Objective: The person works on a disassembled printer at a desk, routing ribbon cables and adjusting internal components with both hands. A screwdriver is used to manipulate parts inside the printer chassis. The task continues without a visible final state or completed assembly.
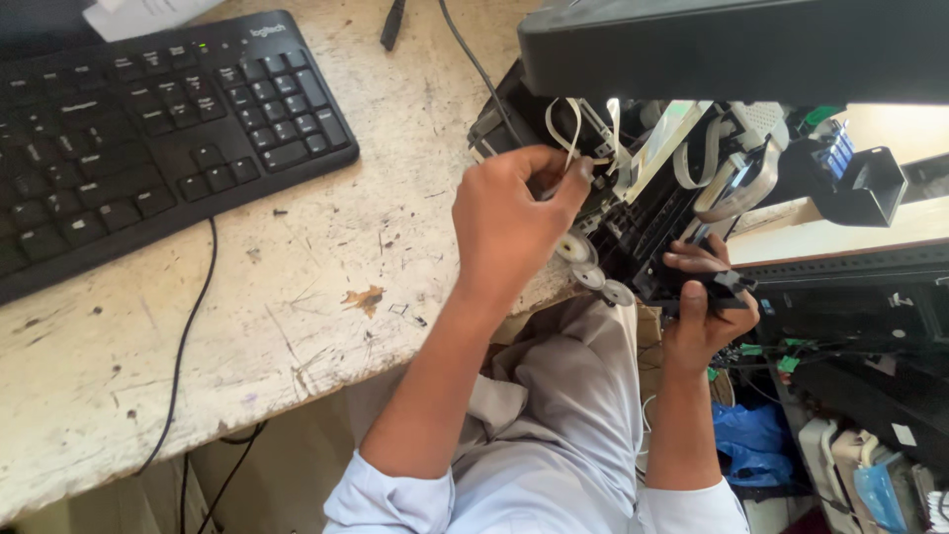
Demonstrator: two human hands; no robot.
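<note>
An opened black printer mechanism (652,213) with white gears, white ribbon cables and a black lid hangs over the right edge of a worn white table (297,297). My left hand (514,222) is up against its left side, with the fingers pinched on a small part beside a looped white ribbon cable (568,124). My right hand (704,311) grips the lower front edge of the mechanism from underneath, thumb on top. White gears (593,272) show between the two hands.
A black keyboard (148,129) lies at the table's upper left, its cable (183,346) trailing over the front edge. More black cables run at the top. Dark equipment, green connectors and a blue bag (756,435) sit low at the right.
</note>
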